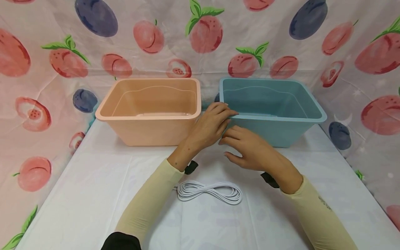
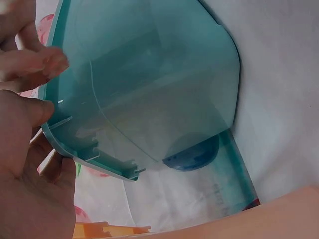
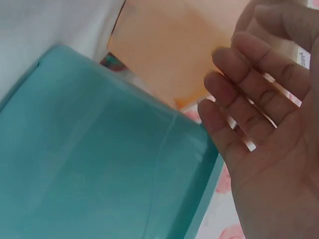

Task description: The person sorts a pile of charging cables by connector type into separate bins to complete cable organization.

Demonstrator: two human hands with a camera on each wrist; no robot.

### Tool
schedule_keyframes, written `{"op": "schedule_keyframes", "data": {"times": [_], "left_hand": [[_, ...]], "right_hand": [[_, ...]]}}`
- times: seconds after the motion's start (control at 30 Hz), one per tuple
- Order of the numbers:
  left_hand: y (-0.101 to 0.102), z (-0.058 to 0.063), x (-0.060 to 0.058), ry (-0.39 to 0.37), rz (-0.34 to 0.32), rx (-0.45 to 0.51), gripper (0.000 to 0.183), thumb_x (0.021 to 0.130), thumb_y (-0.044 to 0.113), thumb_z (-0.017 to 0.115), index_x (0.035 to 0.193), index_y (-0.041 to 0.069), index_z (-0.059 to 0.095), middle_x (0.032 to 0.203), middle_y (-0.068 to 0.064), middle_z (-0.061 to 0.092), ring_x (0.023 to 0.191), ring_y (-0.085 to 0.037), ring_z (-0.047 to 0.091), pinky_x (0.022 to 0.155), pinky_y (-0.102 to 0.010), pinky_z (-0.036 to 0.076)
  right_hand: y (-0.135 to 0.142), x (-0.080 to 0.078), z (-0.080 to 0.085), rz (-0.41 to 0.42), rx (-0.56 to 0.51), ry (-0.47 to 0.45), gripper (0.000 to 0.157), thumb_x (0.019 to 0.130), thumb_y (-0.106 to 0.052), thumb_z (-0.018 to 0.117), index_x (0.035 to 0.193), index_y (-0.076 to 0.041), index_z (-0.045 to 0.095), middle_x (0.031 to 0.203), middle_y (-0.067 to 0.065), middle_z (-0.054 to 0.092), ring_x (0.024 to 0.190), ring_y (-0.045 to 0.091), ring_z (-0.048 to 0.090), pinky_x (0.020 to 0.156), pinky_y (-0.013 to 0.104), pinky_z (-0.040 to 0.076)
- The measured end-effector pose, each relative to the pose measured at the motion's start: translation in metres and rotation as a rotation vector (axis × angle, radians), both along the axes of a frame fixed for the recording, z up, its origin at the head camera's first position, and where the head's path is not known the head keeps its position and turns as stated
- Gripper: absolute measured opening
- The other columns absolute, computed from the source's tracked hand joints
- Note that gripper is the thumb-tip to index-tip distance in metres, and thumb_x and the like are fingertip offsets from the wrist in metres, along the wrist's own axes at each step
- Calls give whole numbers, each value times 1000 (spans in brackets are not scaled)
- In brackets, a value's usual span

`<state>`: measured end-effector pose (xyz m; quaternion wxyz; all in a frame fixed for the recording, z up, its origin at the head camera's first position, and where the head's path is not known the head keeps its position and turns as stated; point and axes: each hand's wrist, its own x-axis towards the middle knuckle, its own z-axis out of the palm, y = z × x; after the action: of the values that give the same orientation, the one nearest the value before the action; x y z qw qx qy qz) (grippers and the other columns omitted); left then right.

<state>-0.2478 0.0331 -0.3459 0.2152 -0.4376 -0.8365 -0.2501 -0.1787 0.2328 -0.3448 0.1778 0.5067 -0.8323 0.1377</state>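
Note:
My left hand (image 1: 210, 125) is at the near left corner of a teal plastic bin (image 1: 278, 130), its fingers over the rim. In the left wrist view the left hand (image 2: 35, 164) grips that rim from both sides. My right hand (image 1: 250, 147) hovers just in front of the same corner, fingers loosely bent and holding nothing. The palm of the right hand (image 3: 279, 144) shows bare in the right wrist view, beside the bin. A peach-coloured plastic bin (image 1: 150, 132) stands to the left, partly behind my left hand.
A bundled white cable (image 1: 229, 199) lies on the white-covered table (image 1: 218, 229), nearer me than the bins. Behind and at both sides hangs a fruit-print cloth (image 1: 175, 41). A black object (image 1: 122, 241) shows at the bottom edge by my left sleeve.

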Motion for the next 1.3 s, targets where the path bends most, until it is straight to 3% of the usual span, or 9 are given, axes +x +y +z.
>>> {"op": "schedule_keyframes", "data": {"times": [0.2, 0.5, 0.77, 1.3], "left_hand": [[0, 1, 0, -7, -4, -10, 31, 111, 14, 53, 138, 15, 70, 134, -4, 66, 141, -24, 48, 124, -33, 33], [0, 1, 0, -10, -6, -6, 31, 111, 14, 53, 137, 15, 70, 135, -4, 65, 141, -24, 48, 124, -34, 33], [1, 1, 0, -16, -17, 7, 30, 111, 14, 54, 136, 15, 71, 134, -4, 65, 138, -25, 50, 123, -34, 35], [0, -1, 0, -12, -31, 19, 30, 111, 13, 55, 136, 14, 71, 135, -5, 65, 139, -26, 49, 123, -35, 33]], "right_hand": [[-8, 3, -5, 11, 65, -68, 31, 90, -22, 84, 116, -9, 71, 119, 3, 65, 114, 24, 60, 101, 42, 53], [-16, 6, -12, 18, 113, -82, 32, 91, -27, 84, 117, -12, 72, 115, 1, 67, 108, 22, 64, 97, 40, 54], [-24, 12, -19, 34, 153, -124, 31, 92, -30, 83, 117, -12, 74, 98, -2, 70, 93, 18, 65, 87, 39, 55], [-43, 27, -32, 52, 258, -210, 53, 87, -47, 86, 125, -13, 72, 97, -4, 69, 89, 13, 63, 82, 34, 56]]}}
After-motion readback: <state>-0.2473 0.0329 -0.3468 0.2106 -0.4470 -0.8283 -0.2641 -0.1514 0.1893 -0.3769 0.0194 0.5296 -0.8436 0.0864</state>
